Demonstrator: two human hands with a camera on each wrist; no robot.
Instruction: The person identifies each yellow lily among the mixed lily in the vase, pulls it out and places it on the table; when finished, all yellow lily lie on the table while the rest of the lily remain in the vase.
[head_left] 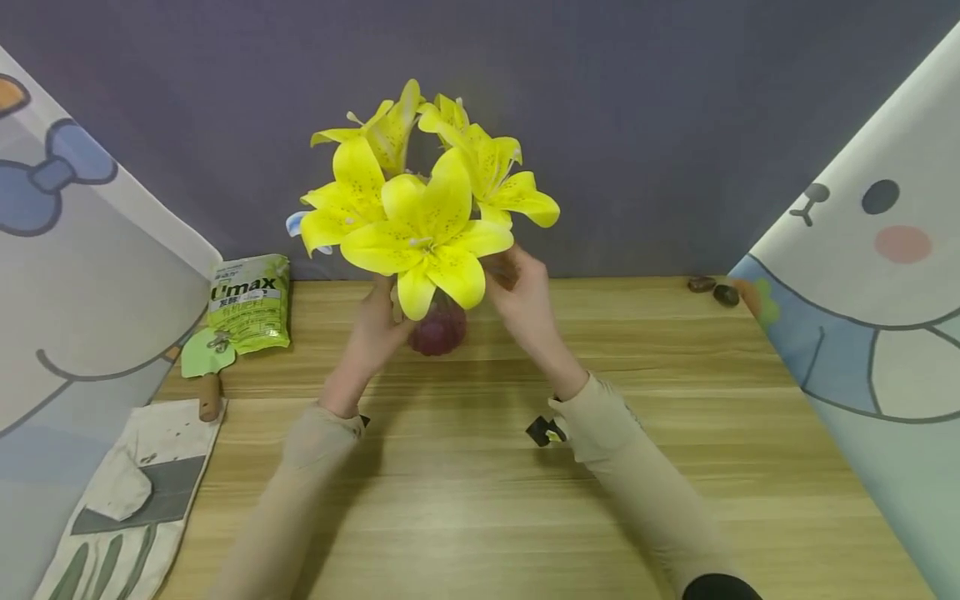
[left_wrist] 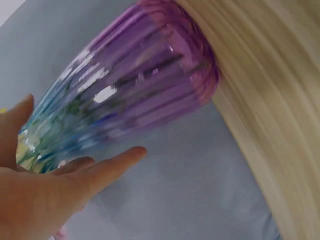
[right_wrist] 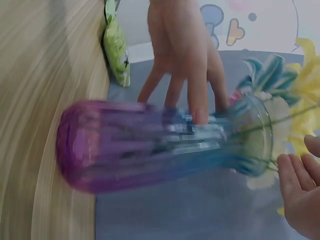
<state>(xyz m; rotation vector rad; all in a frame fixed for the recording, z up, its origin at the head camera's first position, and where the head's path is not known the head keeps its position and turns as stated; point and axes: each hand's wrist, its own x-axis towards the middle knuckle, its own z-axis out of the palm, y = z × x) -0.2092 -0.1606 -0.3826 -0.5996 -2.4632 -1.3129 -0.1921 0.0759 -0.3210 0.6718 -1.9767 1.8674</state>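
Observation:
Yellow lilies [head_left: 425, 237] stand in a ribbed glass vase [left_wrist: 135, 75], purple at the base and blue towards its rim. The vase appears upright on the table [head_left: 465, 500]; the flowers cover its upper part in the head view. Beside the vase, my left hand [head_left: 371, 329] has its fingers fairly straight, and in the right wrist view one fingertip touches the blue glass. My right hand [right_wrist: 302, 187] is at the stems just beyond the rim, its fingers loosely bent; I see no clear pinch. A blue flower [right_wrist: 272, 77] is also in the bunch.
A green Umax bag [head_left: 251, 304] stands at the back left. Before it lie a green trowel [head_left: 208, 354] with a wooden handle and a pair of pale gloves [head_left: 127, 492]. Two dark stones [head_left: 725, 294] sit at the back right. Fabric walls border the table.

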